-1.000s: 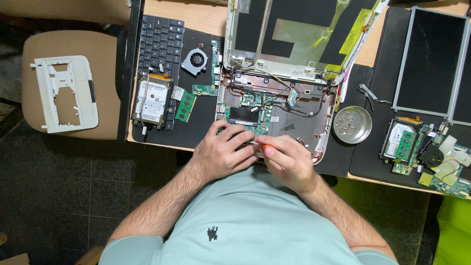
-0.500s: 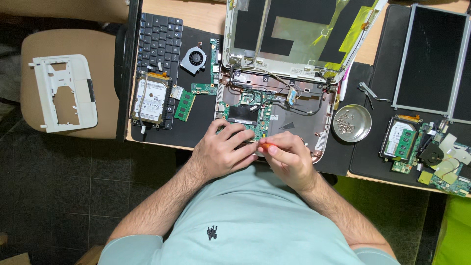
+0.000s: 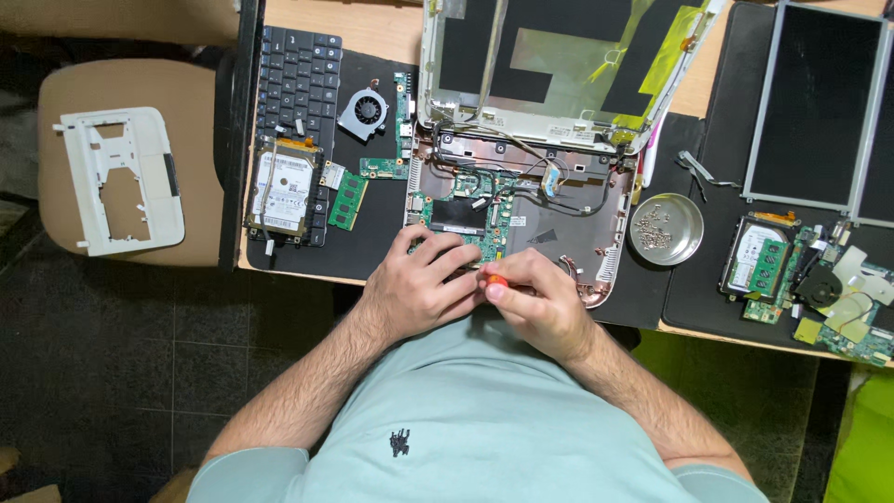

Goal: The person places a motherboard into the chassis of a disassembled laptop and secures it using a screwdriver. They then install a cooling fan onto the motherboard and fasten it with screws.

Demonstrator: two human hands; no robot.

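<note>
An opened laptop base [image 3: 559, 233] is laid on the desk [image 3: 372, 28], its green circuit board [image 3: 475, 219] and wires exposed, with the stripped lid [image 3: 559, 70] standing behind it. The left hand [image 3: 419, 284] is laid over the base's near edge, fingers curled and spread across the board; whether anything is gripped under them cannot be told. The right hand [image 3: 540, 303] is closed around a screwdriver with an orange handle [image 3: 496, 279], whose tip is hidden between the two hands, which are touching. A round metal dish [image 3: 666, 228] holding small screws is placed just right of the base. To the left, a hard drive [image 3: 284, 186], a green memory stick [image 3: 347, 200], a small fan [image 3: 363, 112] and a black keyboard [image 3: 298, 74] are laid out. A white plastic frame [image 3: 116, 177] is seen on a stool, well apart.
</note>
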